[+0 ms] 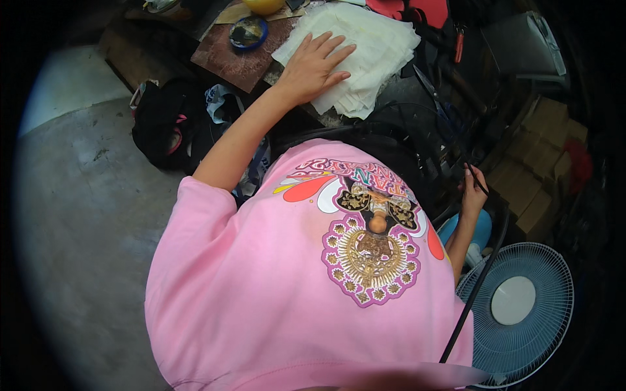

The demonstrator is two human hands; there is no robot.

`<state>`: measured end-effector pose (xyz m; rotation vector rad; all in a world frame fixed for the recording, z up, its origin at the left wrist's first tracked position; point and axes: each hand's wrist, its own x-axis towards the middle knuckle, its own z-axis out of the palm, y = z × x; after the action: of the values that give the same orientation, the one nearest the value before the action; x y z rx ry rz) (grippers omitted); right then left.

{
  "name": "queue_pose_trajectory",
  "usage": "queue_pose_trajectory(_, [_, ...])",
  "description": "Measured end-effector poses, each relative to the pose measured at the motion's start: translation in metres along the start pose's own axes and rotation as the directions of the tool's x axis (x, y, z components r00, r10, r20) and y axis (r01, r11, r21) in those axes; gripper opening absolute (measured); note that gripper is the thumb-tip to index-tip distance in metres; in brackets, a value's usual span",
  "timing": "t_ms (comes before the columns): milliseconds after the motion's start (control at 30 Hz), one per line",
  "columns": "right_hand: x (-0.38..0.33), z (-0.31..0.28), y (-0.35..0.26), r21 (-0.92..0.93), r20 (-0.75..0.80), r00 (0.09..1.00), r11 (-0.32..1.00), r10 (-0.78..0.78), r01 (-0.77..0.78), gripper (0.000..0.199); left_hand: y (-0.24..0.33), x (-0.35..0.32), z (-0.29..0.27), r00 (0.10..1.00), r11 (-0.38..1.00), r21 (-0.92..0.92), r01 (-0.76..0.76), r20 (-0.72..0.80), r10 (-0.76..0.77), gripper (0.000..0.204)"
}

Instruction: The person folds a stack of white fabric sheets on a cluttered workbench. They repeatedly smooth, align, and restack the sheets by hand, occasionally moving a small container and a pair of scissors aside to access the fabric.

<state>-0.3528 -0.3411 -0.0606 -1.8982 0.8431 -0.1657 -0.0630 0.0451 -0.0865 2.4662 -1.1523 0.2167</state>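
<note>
Head view: a stack of thin white sheets [375,49] is laid on the tabletop [329,118] near the upper middle. The sheets are soft-looking and slightly off-white, roughly squared but piled unevenly, so that ragged, overlapping edges and shallow creases are shown along the right and lower sides. Whether they are of cloth or of paper cannot be told.

The stack is covered at its left part by the left hand [314,73], which is rested palm down, its fingers spread well apart and nothing pinched between them. At the right, the right hand [470,193] is held low beside the body, its fingers bent next to a thin black loop [480,186]; it cannot be told whether they are clamped on it.

Left of the sheets, a flat reddish-brown board [222,62] is seen, its surface scuffed and pale-streaked. A small round dish with a glossy blue rim [252,49] is set on it, its inside dark and mottled. A smooth, rounded yellow object [264,5] is cut off by the upper edge.

A pink shirt [261,293] of smooth fabric is printed with a scalloped gold-and-purple emblem. At the lower right, a fan [515,300] is fronted by a round grille of fine wire with a plain white hub.
</note>
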Motion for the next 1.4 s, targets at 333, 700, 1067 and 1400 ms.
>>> queue_pose_trajectory(333, [-0.018, 0.039, 0.012, 0.029, 0.042, 0.999, 1.000, -0.006, 0.005, 0.020, 0.005, 0.037, 0.049, 0.995, 0.976, 0.203, 0.080, -0.083, -0.064, 0.055])
queue_pose_trajectory(700, [0.024, 0.060, -0.029, 0.181, 0.040, 0.995, 0.980, -0.093, 0.084, 0.018, 0.000, 0.040, 0.054, 0.993, 0.979, 0.178, 0.094, -0.083, -0.080, 0.055])
queue_pose_trajectory(1067, [0.106, 0.176, -0.135, 0.016, 0.483, 0.686, 0.789, -0.544, 0.614, 0.022, 0.005, 0.030, 0.026, 0.995, 0.991, -0.128, 0.035, -0.091, -0.047, 0.057])
queue_pose_trajectory(1400, [0.111, 0.243, -0.152, -0.310, 0.569, 0.515, 0.413, -0.641, 0.856, 0.014, 0.001, 0.020, 0.038, 0.994, 1.000, 0.029, 0.007, -0.110, -0.004, 0.064])
